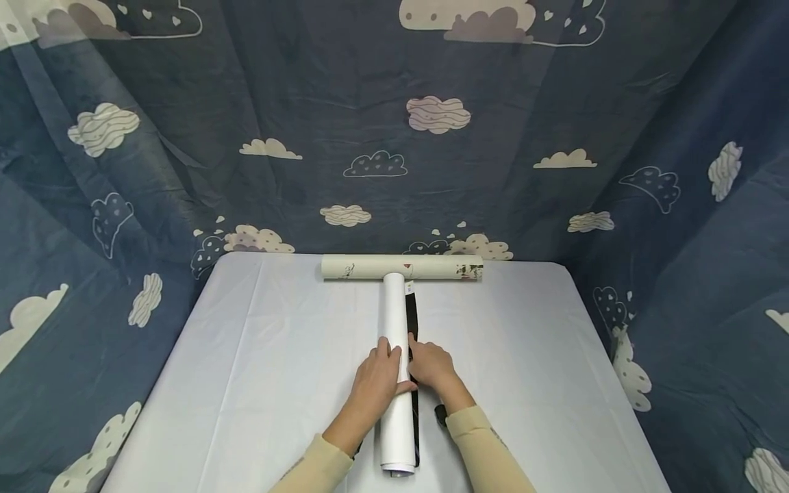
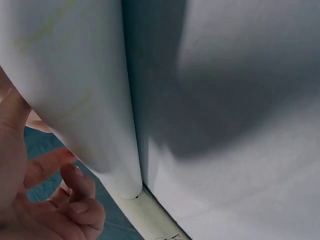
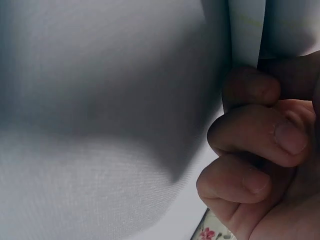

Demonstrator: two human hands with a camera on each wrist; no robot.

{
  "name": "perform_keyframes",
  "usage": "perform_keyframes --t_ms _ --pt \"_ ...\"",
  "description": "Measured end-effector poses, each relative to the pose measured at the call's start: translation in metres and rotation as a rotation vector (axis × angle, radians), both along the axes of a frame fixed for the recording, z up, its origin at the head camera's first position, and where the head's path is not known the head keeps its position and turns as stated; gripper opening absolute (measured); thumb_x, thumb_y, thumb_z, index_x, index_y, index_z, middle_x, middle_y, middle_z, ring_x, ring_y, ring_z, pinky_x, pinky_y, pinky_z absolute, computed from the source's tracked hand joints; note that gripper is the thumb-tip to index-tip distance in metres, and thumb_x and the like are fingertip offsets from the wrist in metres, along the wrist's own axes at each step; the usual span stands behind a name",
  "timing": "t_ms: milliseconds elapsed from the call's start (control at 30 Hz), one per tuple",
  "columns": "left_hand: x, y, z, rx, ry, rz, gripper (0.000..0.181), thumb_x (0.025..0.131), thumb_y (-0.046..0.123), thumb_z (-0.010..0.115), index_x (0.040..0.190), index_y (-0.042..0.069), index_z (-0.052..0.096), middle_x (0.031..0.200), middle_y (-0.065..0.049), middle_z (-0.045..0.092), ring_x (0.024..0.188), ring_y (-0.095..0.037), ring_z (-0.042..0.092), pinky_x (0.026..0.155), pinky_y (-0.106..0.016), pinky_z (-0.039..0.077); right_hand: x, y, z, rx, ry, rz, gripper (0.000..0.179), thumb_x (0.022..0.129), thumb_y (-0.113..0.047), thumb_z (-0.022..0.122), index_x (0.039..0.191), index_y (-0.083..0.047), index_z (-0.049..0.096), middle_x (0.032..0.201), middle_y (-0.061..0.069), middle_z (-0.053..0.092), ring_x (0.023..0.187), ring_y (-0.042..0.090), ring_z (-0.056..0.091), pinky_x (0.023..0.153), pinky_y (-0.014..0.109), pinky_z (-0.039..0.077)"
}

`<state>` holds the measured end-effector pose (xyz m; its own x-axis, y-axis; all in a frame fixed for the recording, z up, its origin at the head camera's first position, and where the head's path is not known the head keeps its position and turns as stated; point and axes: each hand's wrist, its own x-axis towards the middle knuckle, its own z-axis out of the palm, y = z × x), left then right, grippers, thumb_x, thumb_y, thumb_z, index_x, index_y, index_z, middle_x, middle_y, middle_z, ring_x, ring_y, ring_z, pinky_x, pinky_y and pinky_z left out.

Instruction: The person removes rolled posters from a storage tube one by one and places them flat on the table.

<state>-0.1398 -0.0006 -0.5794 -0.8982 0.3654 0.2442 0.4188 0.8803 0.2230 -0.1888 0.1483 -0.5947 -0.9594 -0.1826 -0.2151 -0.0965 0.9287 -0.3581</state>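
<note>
A white paper roll (image 1: 394, 315) lies lengthwise on the table, with faint yellow print on its surface in the left wrist view. Along its right side runs a narrow black strip, apparently the sheet's loose edge (image 1: 412, 315). My left hand (image 1: 376, 380) holds the roll from above near its middle, the thumb reaching across it. Close beside it, my right hand (image 1: 433, 366) pinches the loose edge with curled fingers (image 3: 240, 180). In the right wrist view a white flap (image 3: 246, 35) meets those fingers; the pinching fingertips are partly hidden.
A cream patterned roll (image 1: 401, 267) lies crosswise at the table's far edge, by the white roll's far end. The white table (image 1: 530, 329) stretches to both sides. Dark blue cloud-print curtains (image 1: 345, 116) hang behind and on either side.
</note>
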Motion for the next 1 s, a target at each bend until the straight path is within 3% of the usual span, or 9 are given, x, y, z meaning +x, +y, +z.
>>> perform_keyframes --t_ms 167,333,433,600,833,933,1000 --pt "0.001 -0.004 0.0 -0.037 -0.026 -0.075 0.067 0.082 0.044 0.09 0.142 0.02 0.069 0.147 -0.018 0.053 0.06 -0.017 0.059 0.055 -0.028 0.047 0.001 0.001 -0.001 -0.015 -0.013 -0.013 0.061 0.096 -0.012 0.06 0.156 -0.005 0.052 0.103 0.022 0.078 0.06 0.023 0.054 0.052 0.036 0.044" --pt "-0.002 -0.007 0.003 -0.015 -0.113 -0.136 0.061 0.084 0.026 0.086 0.143 0.023 0.07 0.169 -0.016 0.041 0.051 -0.01 0.048 0.053 -0.027 0.044 0.0 0.004 0.0 -0.013 -0.024 -0.023 0.058 0.1 -0.015 0.059 0.157 -0.007 0.052 0.12 0.023 0.077 0.078 0.03 0.068 0.061 0.044 0.054" --pt "-0.003 -0.008 0.004 -0.011 -0.134 -0.168 0.061 0.083 0.02 0.083 0.142 0.021 0.07 0.173 -0.011 0.037 0.049 -0.008 0.043 0.052 -0.025 0.043 -0.001 0.004 0.0 -0.003 -0.024 -0.022 0.056 0.102 -0.019 0.059 0.157 -0.008 0.053 0.123 0.023 0.077 0.086 0.033 0.072 0.064 0.047 0.056" --pt "-0.004 -0.01 0.005 -0.047 -0.137 -0.205 0.057 0.085 0.016 0.079 0.141 0.016 0.071 0.171 -0.007 0.04 0.047 -0.006 0.039 0.05 -0.023 0.04 -0.002 0.006 -0.001 -0.004 -0.036 -0.031 0.058 0.101 -0.02 0.06 0.157 -0.009 0.052 0.123 0.024 0.076 0.077 0.029 0.066 0.061 0.044 0.053" --pt "-0.002 -0.011 0.006 -0.096 -0.187 -0.16 0.047 0.093 0.021 0.071 0.139 0.015 0.072 0.165 -0.006 0.05 0.062 -0.016 0.063 0.06 -0.032 0.046 -0.002 0.011 0.0 -0.01 -0.032 -0.048 0.064 0.093 -0.011 0.061 0.156 -0.008 0.053 0.123 0.025 0.076 0.074 0.027 0.06 0.061 0.043 0.05" --pt "-0.001 -0.009 0.004 -0.127 -0.184 -0.129 0.049 0.101 0.034 0.069 0.146 0.017 0.066 0.165 -0.004 0.049 0.07 -0.019 0.071 0.061 -0.033 0.045 0.0 0.012 0.002 -0.011 -0.029 -0.055 0.062 0.095 -0.012 0.062 0.156 -0.009 0.054 0.124 0.024 0.076 0.075 0.027 0.061 0.062 0.043 0.051" --pt "0.0 -0.008 0.003 -0.148 -0.159 -0.116 0.058 0.1 0.047 0.069 0.151 0.02 0.062 0.163 -0.006 0.049 0.071 -0.019 0.072 0.061 -0.034 0.044 0.0 0.013 0.004 -0.011 -0.026 -0.056 0.061 0.095 -0.013 0.063 0.155 -0.008 0.055 0.123 0.023 0.076 0.076 0.027 0.062 0.063 0.044 0.051"
